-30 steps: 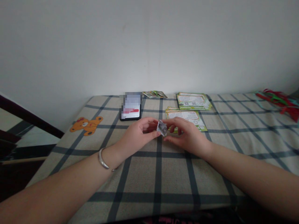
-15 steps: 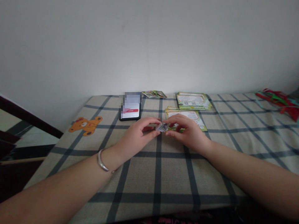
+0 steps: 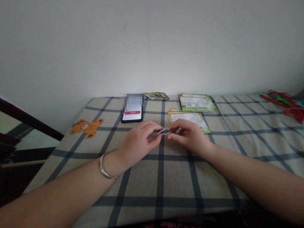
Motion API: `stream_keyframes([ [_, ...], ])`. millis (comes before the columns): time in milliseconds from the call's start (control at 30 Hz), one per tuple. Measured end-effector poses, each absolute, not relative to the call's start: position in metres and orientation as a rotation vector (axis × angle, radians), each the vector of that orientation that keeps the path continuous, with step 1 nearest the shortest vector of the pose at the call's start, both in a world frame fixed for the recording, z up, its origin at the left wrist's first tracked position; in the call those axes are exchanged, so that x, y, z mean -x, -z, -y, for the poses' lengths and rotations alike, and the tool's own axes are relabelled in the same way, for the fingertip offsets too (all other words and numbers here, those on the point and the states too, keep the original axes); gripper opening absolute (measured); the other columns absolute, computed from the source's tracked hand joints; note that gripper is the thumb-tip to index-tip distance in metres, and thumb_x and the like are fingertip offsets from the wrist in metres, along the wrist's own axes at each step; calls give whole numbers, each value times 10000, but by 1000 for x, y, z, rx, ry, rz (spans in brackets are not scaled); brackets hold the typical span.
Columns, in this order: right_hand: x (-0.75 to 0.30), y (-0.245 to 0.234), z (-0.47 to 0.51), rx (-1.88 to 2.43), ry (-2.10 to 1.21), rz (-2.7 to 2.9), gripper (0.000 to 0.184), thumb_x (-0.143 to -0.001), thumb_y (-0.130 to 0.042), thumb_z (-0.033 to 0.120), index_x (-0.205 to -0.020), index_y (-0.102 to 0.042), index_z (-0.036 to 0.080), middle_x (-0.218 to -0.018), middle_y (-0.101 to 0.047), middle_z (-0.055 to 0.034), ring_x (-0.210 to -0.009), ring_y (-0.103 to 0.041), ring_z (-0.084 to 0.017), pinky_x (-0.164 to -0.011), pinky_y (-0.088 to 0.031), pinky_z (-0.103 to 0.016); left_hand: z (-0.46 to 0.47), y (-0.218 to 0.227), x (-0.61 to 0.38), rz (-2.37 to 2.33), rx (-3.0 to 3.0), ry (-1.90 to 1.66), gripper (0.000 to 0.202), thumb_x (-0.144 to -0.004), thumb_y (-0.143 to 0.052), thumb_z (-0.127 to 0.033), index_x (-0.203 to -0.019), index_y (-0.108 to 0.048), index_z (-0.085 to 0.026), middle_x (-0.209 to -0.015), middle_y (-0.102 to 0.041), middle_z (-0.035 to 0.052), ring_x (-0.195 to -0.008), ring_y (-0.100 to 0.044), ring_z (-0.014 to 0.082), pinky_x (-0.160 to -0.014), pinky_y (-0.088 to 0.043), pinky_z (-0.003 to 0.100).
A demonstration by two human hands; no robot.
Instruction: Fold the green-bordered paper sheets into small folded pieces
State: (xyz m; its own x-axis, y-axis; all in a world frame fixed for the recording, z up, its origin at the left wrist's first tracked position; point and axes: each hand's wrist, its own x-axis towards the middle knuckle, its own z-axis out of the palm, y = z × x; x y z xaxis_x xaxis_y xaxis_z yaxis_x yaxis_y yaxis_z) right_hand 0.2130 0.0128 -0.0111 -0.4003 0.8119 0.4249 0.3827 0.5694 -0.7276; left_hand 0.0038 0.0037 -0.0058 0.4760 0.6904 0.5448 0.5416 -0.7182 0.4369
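Observation:
Between my two hands, above the middle of the checked tablecloth [image 3: 142,186], is a small silvery-grey folded piece [image 3: 163,131], perhaps paper or foil. Thumb and fingers of my left hand [image 3: 140,139] pinch its left side. At its right end, the bent fingers and thumb of my right hand [image 3: 190,136] close on it. The piece is thin and pointed; my fingertips hide part of it. A silver bangle [image 3: 102,167] circles my left wrist. Just behind my right hand lie printed green-and-white cards [image 3: 186,116], partly covered by that hand.
A phone [image 3: 132,116] with a lit screen lies behind my left hand. Shiny green packets [image 3: 156,95] rest against the wall, and another card stack [image 3: 197,103] is right of them. An orange bear picture [image 3: 86,128] lies left; red and green cloth [image 3: 282,104] lies far right.
The small folded piece has turned and now looks flatter and narrower between my fingertips. My left hand has rotated slightly, and my right fingers have dropped a little.

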Motion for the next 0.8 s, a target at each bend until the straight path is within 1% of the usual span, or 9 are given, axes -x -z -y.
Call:
stream_keyframes([
  [133, -212, 9, -12, 950, -662, 2040, 215, -809, -692, 368, -938, -695, 196, -834, -684, -36, -700, -598, -123, -581, -467, -241, -3, 5, -5, -1086, -2471, -1074, 101, -812, -602, -124, -903, -612, -167, -894, -655, 33, -863, -612, 168, -795, -487, 314],
  [333, -211, 6, -9, 873, -618, 2074, 248, -806, -698, 348, -994, -690, 187, -907, -685, -61, -792, -612, -143, -617, -492, -250, -3, 5, -6, -1087, -2389, -1083, 120, -788, -620, -109, -894, -613, -165, -866, -647, 14, -824, -607, 149, -767, -477, 283],
  [567, -208, 7, -9, 891, -768, 1963, 110, -802, -680, 271, -873, -710, 191, -815, -707, -29, -737, -628, -119, -601, -497, -228, -2, 6, -8, -1064, -2396, -1047, 86, -816, -572, -123, -863, -610, -183, -833, -639, 6, -800, -605, 147, -760, -478, 288],
  [800, -207, 7, -9, 925, -792, 1946, 108, -804, -668, 282, -850, -712, 194, -801, -710, -29, -712, -636, -118, -580, -501, -226, -2, 7, -8, -1064, -2376, -1052, 91, -808, -584, -114, -861, -605, -185, -836, -634, 1, -795, -601, 141, -757, -483, 285],
])
